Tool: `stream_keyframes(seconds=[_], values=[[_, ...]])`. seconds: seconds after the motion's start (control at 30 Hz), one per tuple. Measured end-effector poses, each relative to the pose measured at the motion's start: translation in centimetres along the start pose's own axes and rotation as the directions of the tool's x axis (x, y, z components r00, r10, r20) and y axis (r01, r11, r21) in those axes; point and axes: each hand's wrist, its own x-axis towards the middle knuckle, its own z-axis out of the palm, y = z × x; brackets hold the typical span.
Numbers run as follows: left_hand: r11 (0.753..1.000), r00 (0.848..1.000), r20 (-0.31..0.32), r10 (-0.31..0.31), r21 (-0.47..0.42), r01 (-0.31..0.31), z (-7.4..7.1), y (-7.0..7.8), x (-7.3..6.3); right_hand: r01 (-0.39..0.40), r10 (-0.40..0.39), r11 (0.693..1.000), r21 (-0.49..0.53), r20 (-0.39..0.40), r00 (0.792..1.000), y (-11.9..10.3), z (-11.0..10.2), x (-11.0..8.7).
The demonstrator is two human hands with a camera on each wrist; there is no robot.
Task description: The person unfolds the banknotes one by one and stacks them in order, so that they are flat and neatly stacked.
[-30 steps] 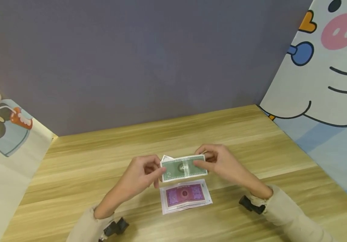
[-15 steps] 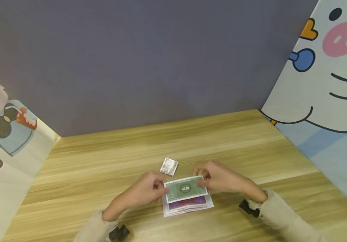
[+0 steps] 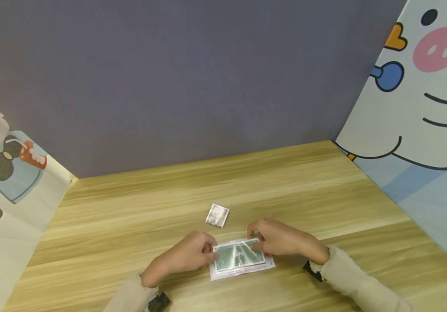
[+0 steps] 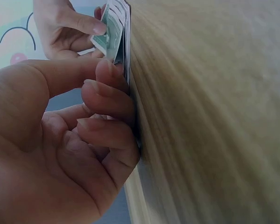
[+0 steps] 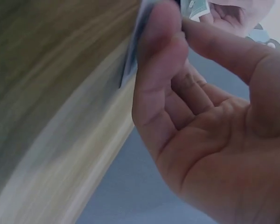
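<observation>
A green banknote (image 3: 231, 258) marked with a 2 lies just over or on a low stack of notes (image 3: 229, 274), whose pale clear-edged border shows in front. The head view cannot tell whether they touch. My left hand (image 3: 192, 255) pinches the banknote's left end between thumb and curled fingers. Its right end is pinched by my right hand (image 3: 279, 239). In the left wrist view the banknote (image 4: 113, 35) bends near the far thumb, beside several stacked edges. The right wrist view shows my right fingers (image 5: 154, 79) at the stack, partly hiding it.
A small square, pale, shiny packet (image 3: 217, 216) lies on the wooden table (image 3: 149, 190) behind the hands. A grey panel (image 3: 192, 86) stands at the back. Cartoon-printed panels stand at left (image 3: 20, 173) and right (image 3: 434, 121).
Both hands have brought the green banknote down and toward me, from behind the stack to over it. It now covers the purple note, and the small square packet behind has come into full view.
</observation>
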Motion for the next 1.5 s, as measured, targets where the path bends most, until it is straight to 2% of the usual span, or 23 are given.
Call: stream_keyframes(seconds=[0.27,0.5,0.8,1.03,1.27,1.5], values=[[0.997,0.999,-0.031,-0.017,0.079,0.019,0.19,0.31,-0.01,-0.008,0.005,0.996,-0.092,-0.034,0.999,-0.34,0.51,0.17],[0.992,0.999,-0.037,-0.021,0.125,0.025,0.3,0.58,0.0,-0.035,0.028,0.99,-0.133,-0.053,0.998,-0.75,0.66,0.03],[0.989,0.993,-0.058,-0.1,0.108,0.106,0.29,0.62,-0.23,-0.019,0.011,0.988,-0.151,-0.052,0.999,-0.74,0.66,0.06],[0.994,0.997,-0.043,-0.07,0.078,0.073,0.24,0.5,-0.28,-0.028,0.018,0.984,-0.177,-0.059,0.998,-0.67,0.59,0.06],[0.995,0.996,-0.053,-0.07,0.064,0.074,0.36,0.41,-0.28,-0.035,0.023,0.981,-0.191,-0.068,0.997,-0.72,0.66,0.06],[0.999,0.999,-0.029,-0.022,0.047,0.023,0.39,0.32,-0.23,-0.036,0.02,0.975,-0.217,-0.076,0.997,-0.73,0.64,0.03]])
